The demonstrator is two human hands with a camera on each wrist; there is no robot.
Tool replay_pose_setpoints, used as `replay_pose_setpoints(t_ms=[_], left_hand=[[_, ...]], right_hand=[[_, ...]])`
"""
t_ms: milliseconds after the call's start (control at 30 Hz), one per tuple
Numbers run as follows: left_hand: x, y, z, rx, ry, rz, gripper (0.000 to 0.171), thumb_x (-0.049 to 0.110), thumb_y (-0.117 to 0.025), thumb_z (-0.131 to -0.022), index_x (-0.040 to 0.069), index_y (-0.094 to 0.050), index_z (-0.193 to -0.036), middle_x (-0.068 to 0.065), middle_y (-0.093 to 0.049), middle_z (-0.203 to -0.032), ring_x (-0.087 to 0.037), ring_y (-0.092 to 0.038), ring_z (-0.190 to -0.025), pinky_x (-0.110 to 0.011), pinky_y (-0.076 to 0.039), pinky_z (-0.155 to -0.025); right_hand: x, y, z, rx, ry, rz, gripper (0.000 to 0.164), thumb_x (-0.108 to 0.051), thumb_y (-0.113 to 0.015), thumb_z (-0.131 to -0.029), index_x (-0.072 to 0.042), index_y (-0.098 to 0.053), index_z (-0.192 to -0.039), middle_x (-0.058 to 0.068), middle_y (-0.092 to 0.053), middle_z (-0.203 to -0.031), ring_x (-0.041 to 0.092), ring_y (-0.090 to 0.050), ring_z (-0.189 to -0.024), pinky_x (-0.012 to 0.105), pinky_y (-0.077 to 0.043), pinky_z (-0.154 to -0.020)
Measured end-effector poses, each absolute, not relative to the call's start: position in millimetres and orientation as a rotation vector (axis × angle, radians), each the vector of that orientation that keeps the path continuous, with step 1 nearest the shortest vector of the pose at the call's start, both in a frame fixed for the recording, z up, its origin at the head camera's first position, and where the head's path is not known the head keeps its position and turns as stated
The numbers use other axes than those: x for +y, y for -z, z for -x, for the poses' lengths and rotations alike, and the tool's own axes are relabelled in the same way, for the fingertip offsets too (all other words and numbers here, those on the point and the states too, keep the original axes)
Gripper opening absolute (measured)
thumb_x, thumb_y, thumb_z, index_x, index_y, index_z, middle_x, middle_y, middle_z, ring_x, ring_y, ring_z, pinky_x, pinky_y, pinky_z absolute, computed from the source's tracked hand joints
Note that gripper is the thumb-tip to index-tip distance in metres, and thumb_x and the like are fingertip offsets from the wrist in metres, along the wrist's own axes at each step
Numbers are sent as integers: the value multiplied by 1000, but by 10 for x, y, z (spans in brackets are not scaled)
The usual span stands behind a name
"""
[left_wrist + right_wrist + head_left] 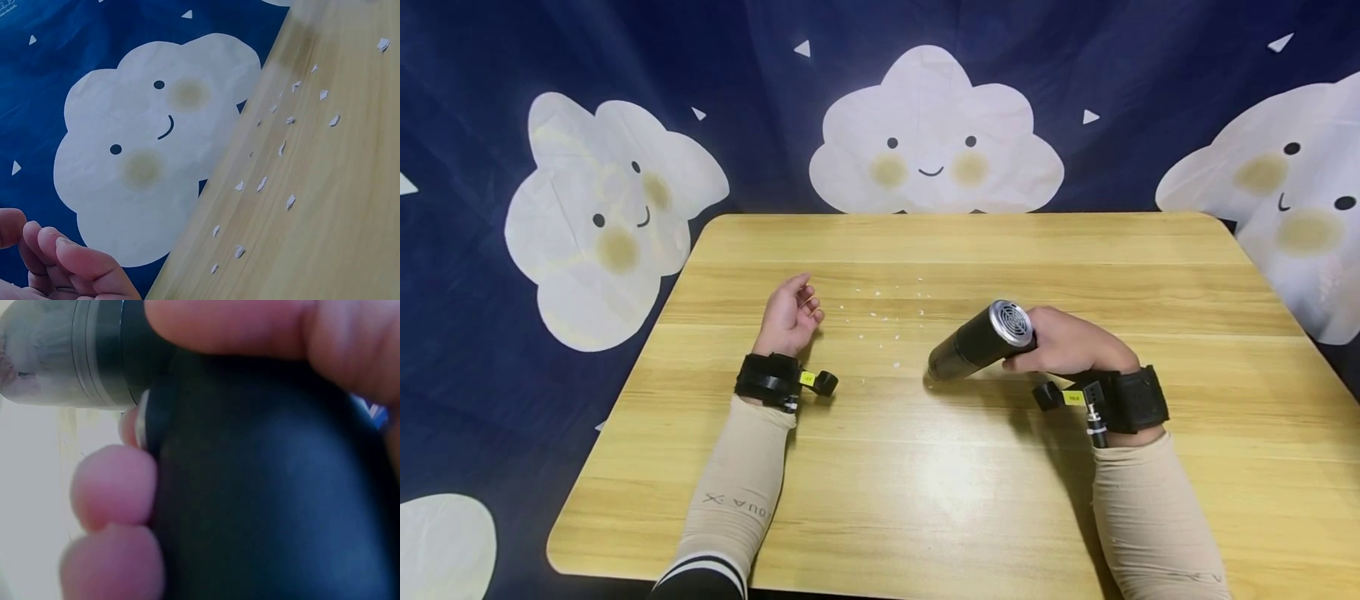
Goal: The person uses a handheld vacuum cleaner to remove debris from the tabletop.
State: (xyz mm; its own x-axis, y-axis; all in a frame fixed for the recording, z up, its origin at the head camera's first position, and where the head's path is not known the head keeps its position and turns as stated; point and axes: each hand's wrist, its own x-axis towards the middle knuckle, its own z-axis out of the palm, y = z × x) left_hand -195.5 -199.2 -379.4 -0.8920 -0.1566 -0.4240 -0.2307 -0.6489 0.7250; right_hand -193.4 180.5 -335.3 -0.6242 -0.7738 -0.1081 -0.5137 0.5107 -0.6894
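Observation:
A black handheld vacuum with a silver vented end is tilted low over the middle right of the table, its translucent end pointing down and left. My right hand grips its dark handle, fingers wrapped round one side and thumb across the top. Whether the vacuum's tip touches the wood cannot be told. Small white paper scraps lie scattered on the table between both hands. To their left is my left hand, fingers loosely curled, holding nothing.
The light wooden table has rounded corners. Behind it and along its left side hangs a dark blue cloth printed with smiling white clouds. Both wrists wear black bands with small cameras that stick out inward.

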Motion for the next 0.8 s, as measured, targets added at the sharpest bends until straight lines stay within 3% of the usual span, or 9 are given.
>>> replay_pose_setpoints(t_ms=[800], left_hand=[[-1964, 3778, 1943, 1315, -2718, 735, 9, 19, -56, -97, 16, -48, -91, 3, -47, -78, -11, -41, -67, -21, -35, -54]], right_hand=[[1761, 3367, 1916, 2320, 854, 1044, 23, -13, -73, -78, -18, -69, -100, -1, -66, -80, 12, -55, -62, 34, -48, -63]])
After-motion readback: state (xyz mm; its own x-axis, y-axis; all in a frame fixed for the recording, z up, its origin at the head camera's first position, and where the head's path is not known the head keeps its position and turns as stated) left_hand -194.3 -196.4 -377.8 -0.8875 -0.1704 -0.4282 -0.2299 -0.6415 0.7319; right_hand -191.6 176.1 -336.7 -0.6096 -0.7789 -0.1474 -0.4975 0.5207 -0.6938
